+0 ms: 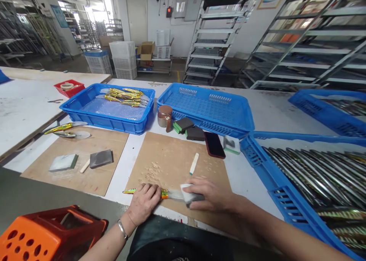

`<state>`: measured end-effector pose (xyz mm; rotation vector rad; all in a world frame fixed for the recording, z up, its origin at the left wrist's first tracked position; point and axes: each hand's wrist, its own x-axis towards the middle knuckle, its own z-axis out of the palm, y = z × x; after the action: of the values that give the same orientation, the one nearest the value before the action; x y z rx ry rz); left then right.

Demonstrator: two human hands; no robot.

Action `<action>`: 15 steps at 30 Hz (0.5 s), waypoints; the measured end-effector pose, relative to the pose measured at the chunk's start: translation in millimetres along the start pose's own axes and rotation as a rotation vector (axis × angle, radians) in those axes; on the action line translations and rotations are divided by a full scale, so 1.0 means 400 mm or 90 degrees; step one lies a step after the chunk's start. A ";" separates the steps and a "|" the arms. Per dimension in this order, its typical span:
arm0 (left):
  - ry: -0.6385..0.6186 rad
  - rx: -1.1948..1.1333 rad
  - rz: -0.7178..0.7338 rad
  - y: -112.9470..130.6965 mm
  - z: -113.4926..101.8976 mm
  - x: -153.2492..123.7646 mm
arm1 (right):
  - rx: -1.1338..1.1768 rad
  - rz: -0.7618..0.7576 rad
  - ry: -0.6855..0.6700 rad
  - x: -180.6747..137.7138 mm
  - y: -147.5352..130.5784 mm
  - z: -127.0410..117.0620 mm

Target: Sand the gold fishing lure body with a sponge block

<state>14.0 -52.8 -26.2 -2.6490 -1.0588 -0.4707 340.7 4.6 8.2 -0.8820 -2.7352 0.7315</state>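
My left hand [144, 202] presses down on a gold-green fishing lure [130, 191] lying flat at the near edge of a brown board [171, 161]. Its fingers are curled over the lure's middle. My right hand [210, 194] grips a grey-white sanding block [188, 194] set against the lure's clear lip end. A white stick [194, 163] lies on the board just beyond my right hand. Pale shavings are scattered on the board near my left hand.
A blue tray [94, 116] with several finished lures sits far left. A blue tray without contents [240, 116] stands at centre, another with many lures [257, 154] on the right. A brown mug [165, 117], dark sanding blocks [185, 124], a phone [214, 144], an orange stool [42, 234].
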 end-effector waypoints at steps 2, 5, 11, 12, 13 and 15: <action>-0.002 0.008 -0.025 0.000 0.003 0.005 | -0.080 0.037 -0.015 -0.082 0.034 -0.009; 0.008 0.026 -0.060 -0.009 0.005 0.013 | -0.198 0.097 0.029 -0.157 0.096 -0.011; 0.114 -0.162 -0.146 -0.022 0.002 0.022 | -0.245 0.244 0.177 -0.146 0.101 -0.029; 0.135 -0.235 -0.210 -0.025 0.007 0.031 | -0.217 0.249 0.200 -0.133 0.079 -0.032; 0.158 -0.298 -0.305 -0.031 0.016 0.046 | -0.183 0.249 0.230 -0.115 0.056 -0.034; 0.208 -0.429 -0.464 -0.043 0.036 0.095 | -0.084 0.206 0.269 -0.063 0.014 -0.026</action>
<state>31.0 -12.1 -22.8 -2.4152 -2.0008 -1.5793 367.1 -2.2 14.1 -1.3545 -2.3120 0.3569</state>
